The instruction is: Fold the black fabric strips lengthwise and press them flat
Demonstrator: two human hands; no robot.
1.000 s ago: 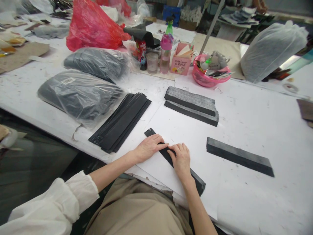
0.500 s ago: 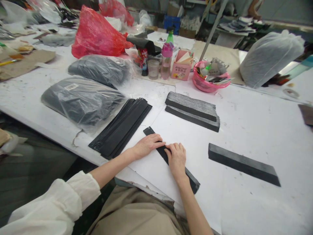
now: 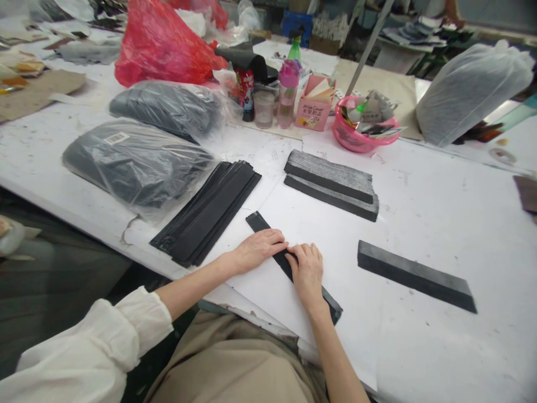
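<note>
Strip (image 3: 283,263) lies right of the pile (image 3: 210,212); left hand (image 3: 260,248) rests across it, right hand (image 3: 307,273) curls at its edge; whether either pinches it, I cannot tell. The step looks like pressing or aligning; the next move likely needs even fingertip pressure.

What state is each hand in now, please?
Left hand: laid on the black strip; grip cannot be told.
Right hand: curled over the same strip; grip cannot be told.
</note>
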